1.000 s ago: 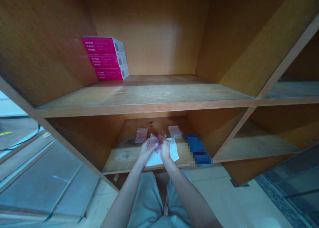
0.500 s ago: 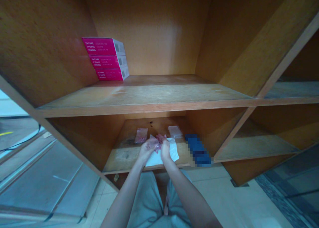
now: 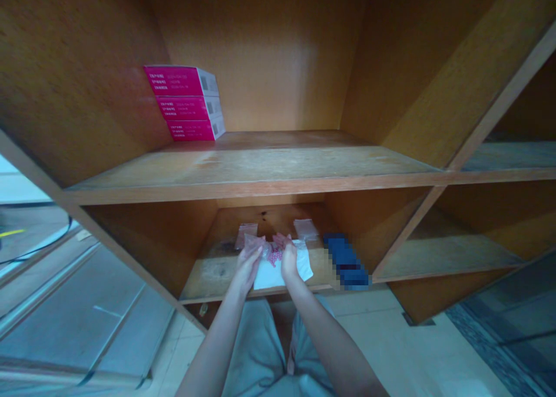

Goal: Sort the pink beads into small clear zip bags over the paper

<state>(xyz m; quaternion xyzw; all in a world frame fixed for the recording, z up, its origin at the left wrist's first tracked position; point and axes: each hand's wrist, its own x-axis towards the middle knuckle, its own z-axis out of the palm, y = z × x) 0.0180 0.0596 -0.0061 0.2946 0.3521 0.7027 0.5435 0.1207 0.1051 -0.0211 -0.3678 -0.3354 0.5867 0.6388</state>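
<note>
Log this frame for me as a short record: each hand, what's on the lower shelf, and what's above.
Left hand: holds a clear bag
Right hand: beside small pink pieces; contact unclear
Under the pieces: white sheet
Behind the hands: two small bags, left and right
Lower shelf, right: pixelated blue item
Upper shelf: three stacked pink boxes

lower shelf (image 3: 217, 269): wood, dark at back, paler toward front edge | paper (image 3: 268, 278): white, mid-shelf, close to front edge | left bag (image 3: 249, 228): further back, left of paper, partly covered from view | right bag (image 3: 306, 230): clear, just behind paper's right part | blue item (image 3: 346, 260): pixelated, right of paper, reaching front edge
</note>
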